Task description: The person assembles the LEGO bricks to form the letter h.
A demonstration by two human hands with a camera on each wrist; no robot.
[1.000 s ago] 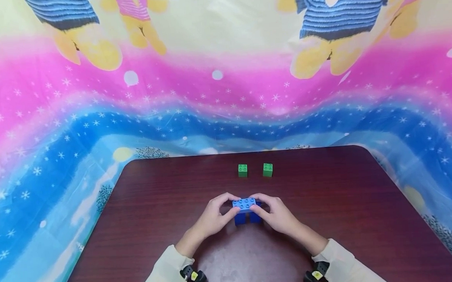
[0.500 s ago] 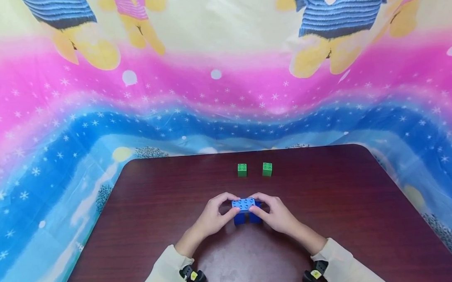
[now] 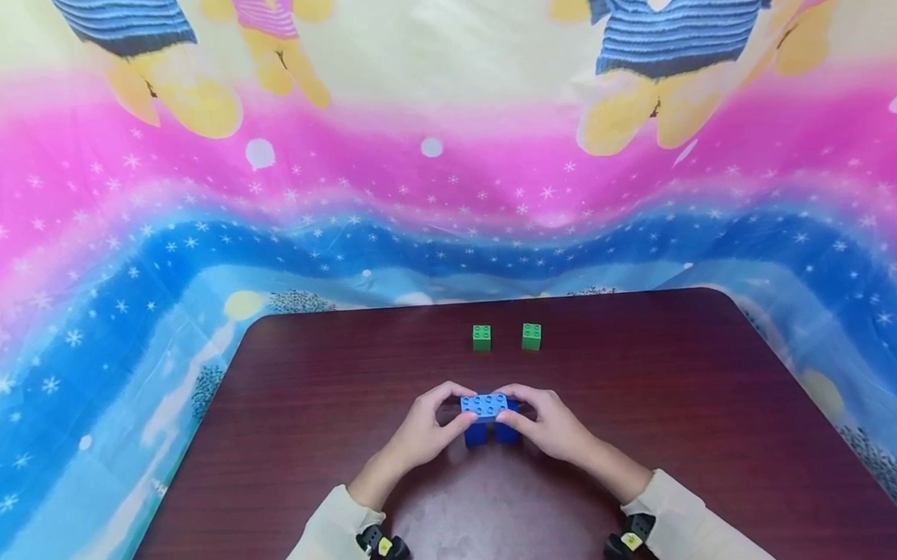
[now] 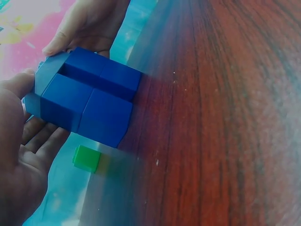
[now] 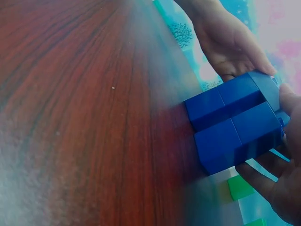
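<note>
A light blue building brick [image 3: 485, 406] with studs lies across the tops of two dark blue brick stacks, the left stack [image 4: 87, 106] and the right stack [image 5: 235, 136]. Each stack shows two bricks, with a narrow gap between the stacks. Part of the right stack's studded top sticks out past the light blue brick. My left hand [image 3: 424, 429] pinches the left end of the light blue brick, thumb at the near side and fingers behind. At the other end, my right hand [image 3: 553, 425] grips likewise, its fingers partly hidden behind the bricks.
Two small green bricks, one left [image 3: 482, 338] and one right [image 3: 531, 336], stand apart farther back on the dark red-brown wooden table [image 3: 332, 358]. Behind the table hangs a patterned cloth [image 3: 445, 189].
</note>
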